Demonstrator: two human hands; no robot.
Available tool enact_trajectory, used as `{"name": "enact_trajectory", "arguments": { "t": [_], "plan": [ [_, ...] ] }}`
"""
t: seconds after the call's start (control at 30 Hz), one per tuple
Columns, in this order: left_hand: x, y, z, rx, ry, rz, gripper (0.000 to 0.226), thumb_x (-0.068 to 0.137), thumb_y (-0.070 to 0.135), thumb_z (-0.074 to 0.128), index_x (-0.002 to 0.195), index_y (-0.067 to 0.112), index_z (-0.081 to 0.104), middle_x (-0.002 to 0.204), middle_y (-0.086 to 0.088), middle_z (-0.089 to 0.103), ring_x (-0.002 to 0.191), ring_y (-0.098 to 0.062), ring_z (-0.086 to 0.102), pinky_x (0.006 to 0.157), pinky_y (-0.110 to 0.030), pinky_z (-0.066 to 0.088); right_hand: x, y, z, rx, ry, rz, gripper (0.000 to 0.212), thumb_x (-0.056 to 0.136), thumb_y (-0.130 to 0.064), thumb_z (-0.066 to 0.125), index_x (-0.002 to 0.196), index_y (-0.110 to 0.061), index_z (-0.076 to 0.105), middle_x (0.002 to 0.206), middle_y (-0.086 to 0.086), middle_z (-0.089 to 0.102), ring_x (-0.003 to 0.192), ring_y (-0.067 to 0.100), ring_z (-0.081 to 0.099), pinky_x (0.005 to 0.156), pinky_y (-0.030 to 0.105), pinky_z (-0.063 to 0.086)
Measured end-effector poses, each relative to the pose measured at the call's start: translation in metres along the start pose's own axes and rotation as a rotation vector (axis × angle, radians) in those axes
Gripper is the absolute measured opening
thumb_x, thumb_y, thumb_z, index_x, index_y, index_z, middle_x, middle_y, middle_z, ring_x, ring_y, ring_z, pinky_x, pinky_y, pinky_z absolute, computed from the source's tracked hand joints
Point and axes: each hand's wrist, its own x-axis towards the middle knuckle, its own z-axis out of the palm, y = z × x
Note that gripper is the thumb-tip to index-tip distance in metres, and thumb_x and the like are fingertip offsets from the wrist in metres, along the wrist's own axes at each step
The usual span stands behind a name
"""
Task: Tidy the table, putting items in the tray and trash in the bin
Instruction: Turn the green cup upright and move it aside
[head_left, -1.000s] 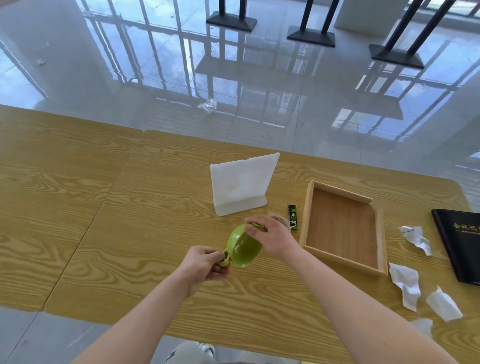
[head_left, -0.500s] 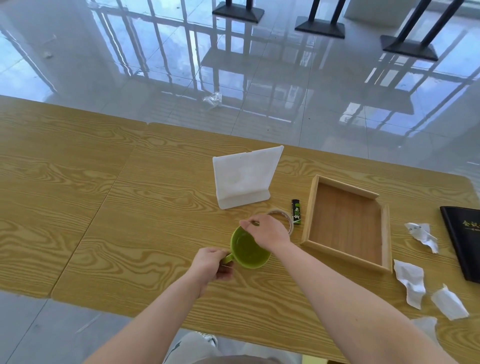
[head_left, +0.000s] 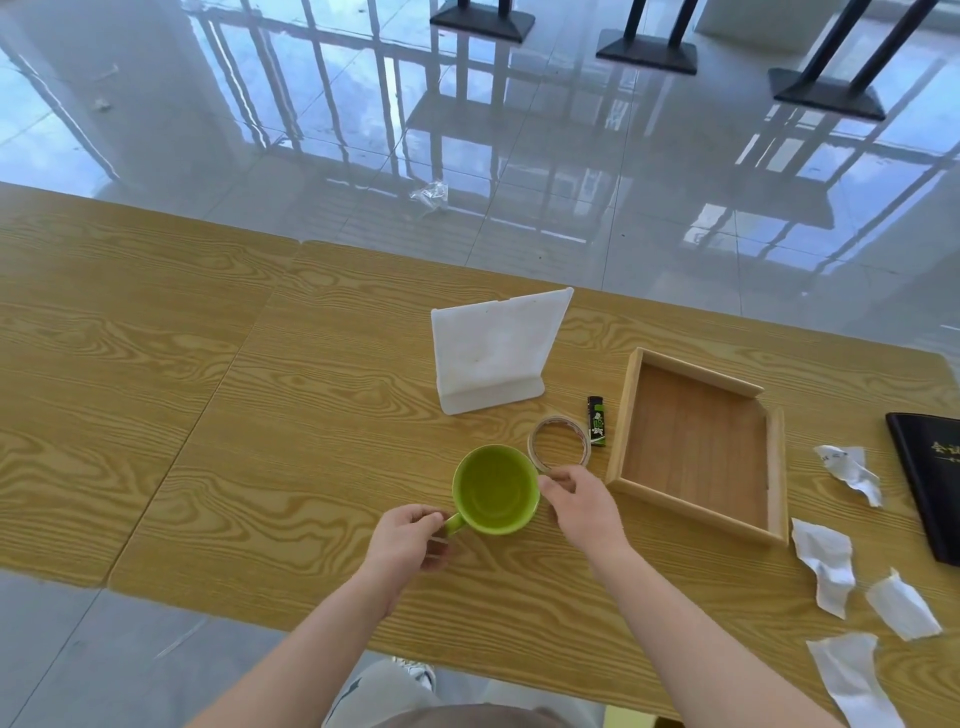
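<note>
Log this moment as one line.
left hand: pinches green mug handle | right hand: against mug side | mug: upright on table, outside tray

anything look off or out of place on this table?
Four crumpled paper scraps litter the right end of the table, beside the tray, which holds nothing. A clear wrapper lies on the floor beyond it. The green mug, held by its handle in the left hand, stands upright, unspilled.
</note>
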Motion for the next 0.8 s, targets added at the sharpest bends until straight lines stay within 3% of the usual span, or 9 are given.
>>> {"name": "enact_trajectory", "arguments": {
  "t": [0.13,0.27,0.33,0.47,0.5,0.57,0.63,0.7,0.8],
  "plan": [
    [-0.004,-0.007,-0.003,0.068,0.012,0.097,0.017,0.095,0.011,0.061,0.089,0.012,0.077,0.086,-0.011,0.076,0.08,-0.024,0.072,0.067,-0.034,0.06,-0.018,0.019,0.015,0.224,-0.054,0.081,0.013,0.096,-0.029,0.064,0.103,-0.02,0.068,0.094,0.001,0.074,0.078,0.02,0.073,0.073,0.04,0.063],
    [-0.009,-0.009,0.008,0.131,-0.016,0.122,0.011,0.093,0.01,0.065,0.091,0.011,0.076,0.083,-0.01,0.076,0.078,-0.02,0.072,0.065,-0.029,0.059,-0.007,0.008,0.023,0.249,-0.005,0.036,0.012,0.097,-0.024,0.06,0.104,-0.022,0.07,0.098,-0.002,0.074,0.089,0.016,0.071,0.079,0.037,0.061],
    [-0.011,-0.009,0.013,0.137,-0.035,0.129,0.011,0.093,0.01,0.064,0.092,0.012,0.075,0.084,-0.01,0.076,0.077,-0.019,0.072,0.065,-0.028,0.059,-0.001,0.001,0.023,0.252,0.012,0.005,0.015,0.097,-0.023,0.06,0.11,-0.023,0.069,0.102,-0.008,0.07,0.095,0.009,0.066,0.08,0.028,0.055],
    [-0.012,-0.007,0.015,0.155,-0.03,0.165,0.016,0.093,0.008,0.061,0.093,0.016,0.074,0.086,-0.005,0.075,0.078,-0.016,0.071,0.066,-0.028,0.057,-0.001,-0.005,0.025,0.277,0.0,-0.014,0.013,0.097,-0.021,0.06,0.106,-0.028,0.066,0.102,-0.013,0.068,0.087,-0.003,0.065,0.063,0.011,0.051],
    [-0.01,-0.007,0.01,0.22,0.001,0.208,0.016,0.092,0.009,0.061,0.095,0.018,0.074,0.087,-0.001,0.075,0.078,-0.013,0.07,0.066,-0.026,0.056,-0.004,-0.003,0.027,0.301,-0.019,-0.003,0.012,0.097,-0.02,0.06,0.107,-0.024,0.066,0.102,-0.01,0.07,0.087,-0.001,0.067,0.066,0.013,0.054],
    [-0.006,-0.007,-0.006,0.443,0.09,0.339,0.021,0.09,0.011,0.061,0.104,0.021,0.072,0.095,0.007,0.071,0.085,-0.006,0.066,0.074,-0.022,0.052,-0.012,0.002,0.033,0.339,-0.044,0.035,0.021,0.097,-0.022,0.061,0.117,-0.018,0.066,0.104,-0.002,0.073,0.091,0.01,0.071,0.079,0.03,0.061],
    [0.002,-0.008,-0.029,0.667,0.19,0.476,0.028,0.088,0.009,0.061,0.114,0.017,0.069,0.106,0.006,0.065,0.099,-0.01,0.061,0.086,-0.027,0.049,-0.023,0.009,0.042,0.323,-0.022,0.067,0.023,0.096,-0.029,0.063,0.116,-0.02,0.066,0.096,-0.001,0.074,0.086,0.019,0.072,0.082,0.042,0.061],
    [0.01,-0.007,-0.055,0.891,0.293,0.565,0.033,0.087,0.011,0.061,0.119,0.014,0.067,0.113,-0.001,0.062,0.107,-0.019,0.056,0.092,-0.036,0.047,-0.036,0.015,0.052,0.299,-0.02,0.087,0.024,0.088,-0.042,0.069,0.105,-0.025,0.067,0.087,-0.002,0.075,0.077,0.019,0.072,0.081,0.044,0.06],
    [0.028,-0.004,-0.098,1.154,0.446,0.578,0.041,0.087,0.021,0.063,0.127,0.012,0.061,0.126,-0.014,0.058,0.12,-0.031,0.051,0.099,-0.046,0.043,-0.049,0.016,0.069,0.168,-0.054,0.108,0.042,0.07,-0.059,0.078,0.094,-0.026,0.064,0.086,-0.005,0.072,0.079,0.019,0.071,0.078,0.038,0.059]
  ]
}}
